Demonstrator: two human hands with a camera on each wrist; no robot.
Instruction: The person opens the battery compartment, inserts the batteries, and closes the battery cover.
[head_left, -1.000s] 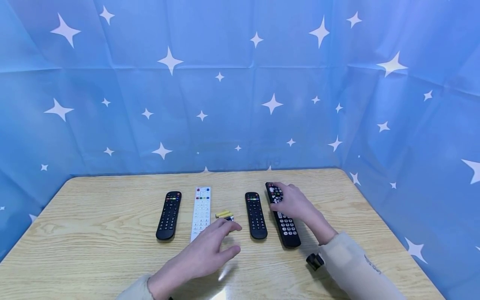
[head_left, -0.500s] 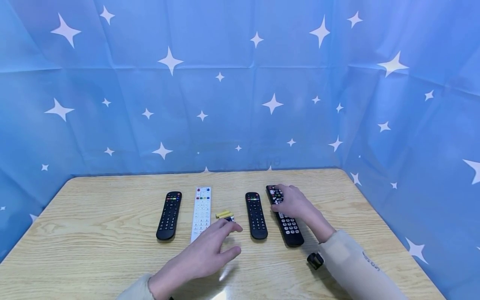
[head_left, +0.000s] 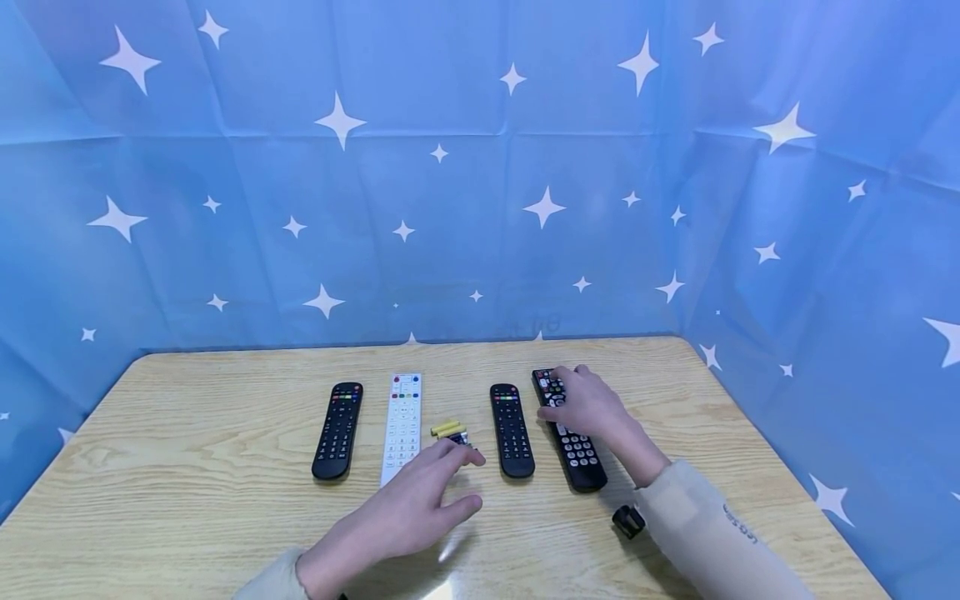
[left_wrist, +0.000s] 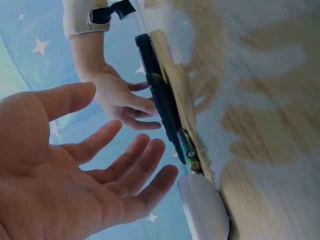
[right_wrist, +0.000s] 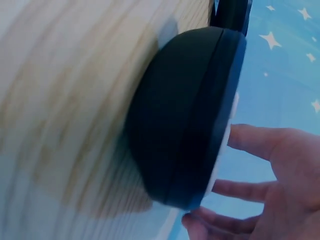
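Observation:
My right hand point(head_left: 588, 406) lies over the upper part of the larger black remote control point(head_left: 577, 454), thumb on its left side and fingers across its far right side. The right wrist view shows that remote's dark end point(right_wrist: 175, 120) large, with the thumb and fingers point(right_wrist: 245, 190) at its button face. Above the table, my left hand point(head_left: 412, 500) hovers with spread, relaxed fingers and holds nothing. It partly hides the white remote control point(head_left: 403, 421) and some batteries point(head_left: 447, 427). In the left wrist view, batteries point(left_wrist: 187, 145) lie between the white remote point(left_wrist: 202, 207) and the black ones.
A smaller black remote point(head_left: 512, 432) lies left of the right hand, and a similar black remote point(head_left: 337, 432) lies farther left. All rest on a wooden table point(head_left: 187, 467) backed by a blue starry curtain point(head_left: 450, 183). A black device point(head_left: 628, 521) sits at the right sleeve.
The larger black remote has turned slightly under my right hand, its near end shifting a little right and away. My left hand stays nearly still.

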